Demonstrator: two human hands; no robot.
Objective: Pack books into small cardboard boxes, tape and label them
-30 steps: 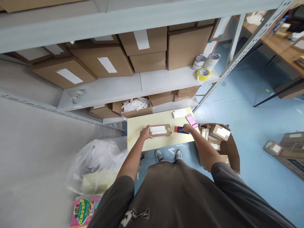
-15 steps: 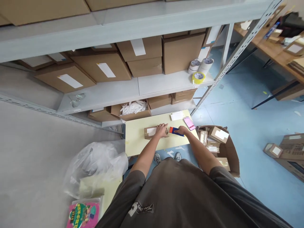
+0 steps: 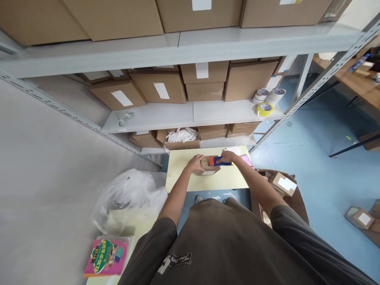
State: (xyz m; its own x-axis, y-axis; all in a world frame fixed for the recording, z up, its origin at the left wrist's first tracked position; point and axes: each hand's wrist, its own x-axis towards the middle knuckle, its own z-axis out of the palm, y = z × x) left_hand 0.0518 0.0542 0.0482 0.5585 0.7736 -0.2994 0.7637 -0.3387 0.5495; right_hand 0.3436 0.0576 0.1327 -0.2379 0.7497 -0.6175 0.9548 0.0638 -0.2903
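Pressing down on a small cardboard box (image 3: 210, 169), the left hand (image 3: 196, 163) lies flat over the box's left end, fingers spread rather than curled around it. The box sits on the pale yellow tabletop (image 3: 184, 180), near its far edge, with a white label showing on the side that faces the person. Over on the other side, the right hand (image 3: 228, 157) is wrapped around the blue handle of a tape dispenser (image 3: 218, 161), and the dispenser's red front end rests on top of the box, right beside the left hand's fingertips. So both hands meet over that one box, dispenser touching it from above.

Just past the right hand, a pink slip (image 3: 247, 160) lies on the tabletop's right corner. Beyond the tabletop stands a grey shelf rack (image 3: 190, 114) loaded with brown cartons, and three tape rolls (image 3: 267, 99), two white and one yellow, sit at the right end of its middle shelf. Down on the blue floor to the right, an open carton (image 3: 289, 198) holds a small labelled parcel. To the left, a clear plastic bag (image 3: 130, 196) full of white scraps sits by the wall, and a colourful book (image 3: 107, 256) lies near the lower left corner.
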